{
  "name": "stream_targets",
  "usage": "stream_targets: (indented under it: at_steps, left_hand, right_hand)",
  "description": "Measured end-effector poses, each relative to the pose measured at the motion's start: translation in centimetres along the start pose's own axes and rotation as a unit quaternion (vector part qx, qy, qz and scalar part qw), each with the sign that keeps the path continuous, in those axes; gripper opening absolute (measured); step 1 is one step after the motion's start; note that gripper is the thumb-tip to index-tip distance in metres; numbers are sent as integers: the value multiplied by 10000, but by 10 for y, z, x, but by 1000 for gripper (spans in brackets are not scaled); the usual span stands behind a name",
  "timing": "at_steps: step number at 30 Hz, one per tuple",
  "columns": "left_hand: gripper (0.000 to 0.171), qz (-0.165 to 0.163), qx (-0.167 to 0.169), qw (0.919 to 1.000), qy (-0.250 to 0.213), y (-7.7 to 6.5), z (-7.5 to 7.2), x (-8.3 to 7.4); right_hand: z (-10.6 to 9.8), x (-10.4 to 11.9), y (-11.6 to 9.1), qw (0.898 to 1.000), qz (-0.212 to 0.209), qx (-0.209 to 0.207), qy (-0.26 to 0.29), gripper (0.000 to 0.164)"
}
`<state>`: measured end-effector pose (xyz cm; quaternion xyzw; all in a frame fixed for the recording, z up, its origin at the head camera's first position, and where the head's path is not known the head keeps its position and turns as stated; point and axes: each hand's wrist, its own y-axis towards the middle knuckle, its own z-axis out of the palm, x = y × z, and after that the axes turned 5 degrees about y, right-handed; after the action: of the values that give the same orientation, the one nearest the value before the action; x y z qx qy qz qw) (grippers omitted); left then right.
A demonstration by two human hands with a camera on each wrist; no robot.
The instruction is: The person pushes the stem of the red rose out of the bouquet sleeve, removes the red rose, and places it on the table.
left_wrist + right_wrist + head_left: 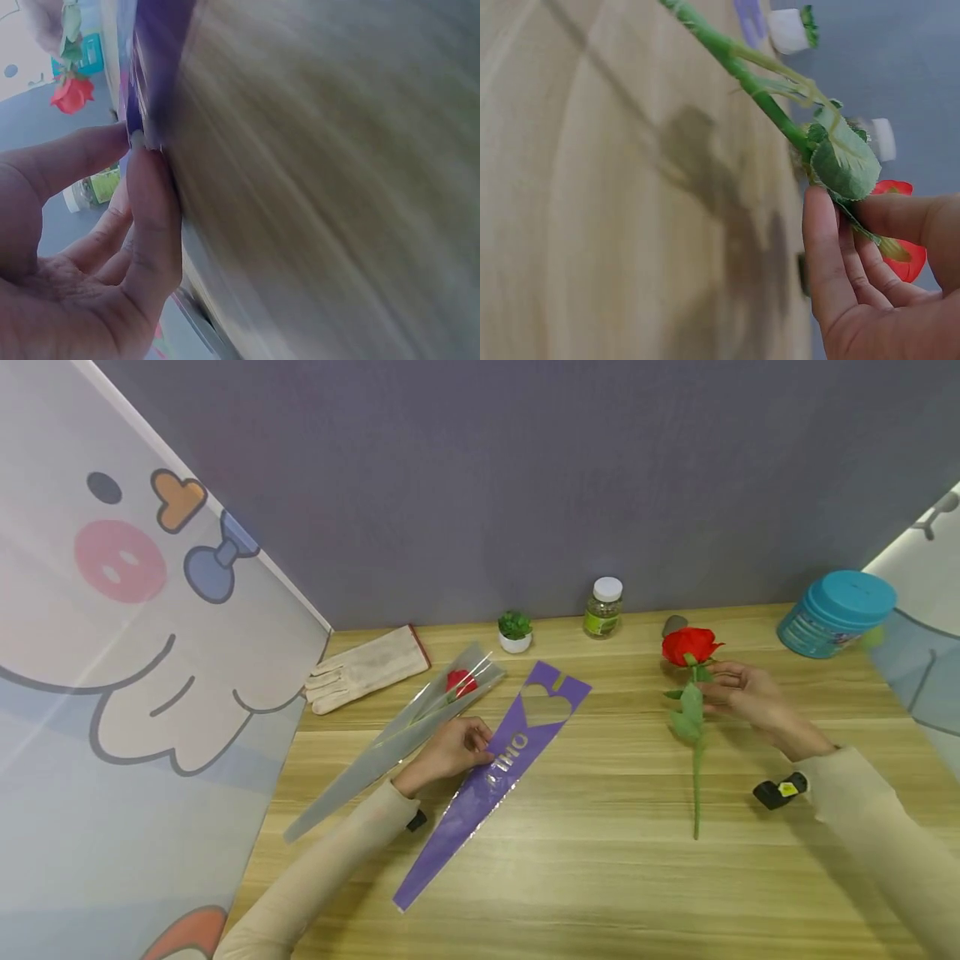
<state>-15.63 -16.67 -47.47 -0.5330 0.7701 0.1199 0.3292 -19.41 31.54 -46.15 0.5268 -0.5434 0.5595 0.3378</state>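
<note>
My left hand (452,750) pinches the left edge of a flat purple flower sleeve (480,802) between thumb and finger. The sleeve has a heart-shaped window and clear lettering, and its narrow end points towards me. On the right, my right hand (746,697) holds a red artificial rose (690,646) by its green stem just below the bloom. In the right wrist view the thumb and fingers close on the stem beside a leaf (846,166), and the rose's shadow falls on the table. Left of my left hand lies a grey-clear sleeve (367,768) with another red rose (461,682) inside.
Pale work gloves (367,668) lie at the back left. Along the back wall stand a small potted plant (515,632), a white-lidded jar (603,608) and a blue tub (836,614). A dark stone-like object (674,625) sits behind the rose. A cartoon-printed panel (202,693) borders the wooden table (570,860).
</note>
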Motion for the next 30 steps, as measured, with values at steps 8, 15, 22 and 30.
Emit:
stream_targets:
  at_steps: [8,15,22,30]
  left_hand:
    - [22,15,15,10000,-21,1,1,1]
    - [23,20,-52,10000,-5,1,1,0]
    - [25,37,-110,9999,27,0,1,-1]
    - [28,-25,-223,9996,181,-2,-2,2]
  right_hand:
    - [11,-15,11,9999,101,43,26,50]
    - [14,-22,15,9998,160,-29,-121,54]
    - [12,-22,14,9996,187,17,-208,60]
    - [4,-17,6,9986,-46,-62,-527,51]
